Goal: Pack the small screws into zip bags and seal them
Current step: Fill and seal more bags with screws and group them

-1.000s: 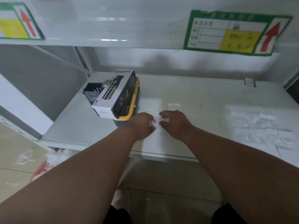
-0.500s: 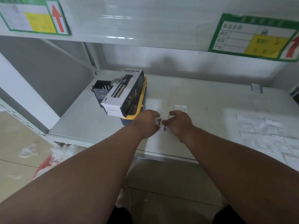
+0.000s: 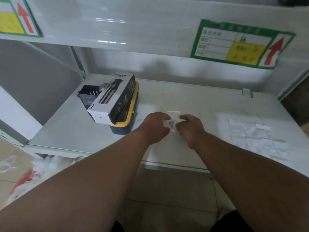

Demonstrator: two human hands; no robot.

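A small clear zip bag point(image 3: 172, 125) with dark screws inside it is held between both hands just above the white shelf point(image 3: 192, 101). My left hand point(image 3: 154, 127) pinches the bag's left side. On the other side, my right hand point(image 3: 190, 127) pinches its right edge. Another small zip bag point(image 3: 173, 112) lies flat on the shelf just behind the hands. The fingertips are partly hidden under the knuckles.
A spray bottle box point(image 3: 113, 97) lies on a yellow and blue case point(image 3: 128, 118) at the left, with a black container point(image 3: 87, 97) behind it. Several clear bags point(image 3: 254, 134) are spread at the right. A red bin with plastic point(image 3: 33, 174) sits below left.
The hands have come together on the bag and lifted it slightly off the shelf; dark screws now show inside it. The camera view shifted a little.
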